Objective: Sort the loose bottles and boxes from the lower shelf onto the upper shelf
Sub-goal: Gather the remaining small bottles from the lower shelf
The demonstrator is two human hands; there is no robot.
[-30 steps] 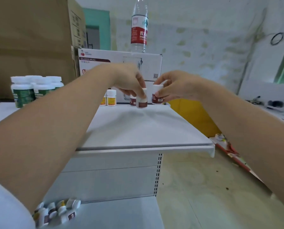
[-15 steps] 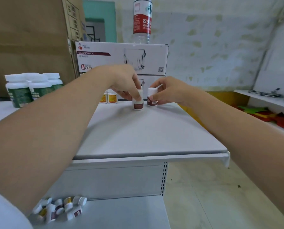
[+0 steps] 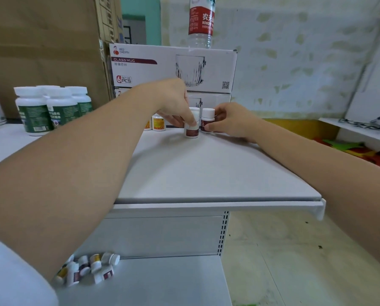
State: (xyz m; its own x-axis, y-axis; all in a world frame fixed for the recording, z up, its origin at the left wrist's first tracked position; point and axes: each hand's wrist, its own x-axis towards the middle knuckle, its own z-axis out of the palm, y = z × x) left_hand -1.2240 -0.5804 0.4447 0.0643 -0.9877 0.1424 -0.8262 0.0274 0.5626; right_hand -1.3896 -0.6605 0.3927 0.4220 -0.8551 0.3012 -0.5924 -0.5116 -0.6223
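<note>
Your left hand pinches a brown-label bottle, right hand grips its twin; seat both flat, then release.

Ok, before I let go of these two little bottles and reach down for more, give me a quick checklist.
1. Near small white plastic bottle with dark red label upright on the grey upper shelf: ok.
2. Neighbouring white bottle with dark red label upright: ok.
3. Left hand released: not ok, its fingers pinch the near bottle's cap.
4. Right hand released: not ok, it grips the neighbouring bottle.
5. Lower shelf emptied: not ok, a pile of small loose bottles lies there.
</note>
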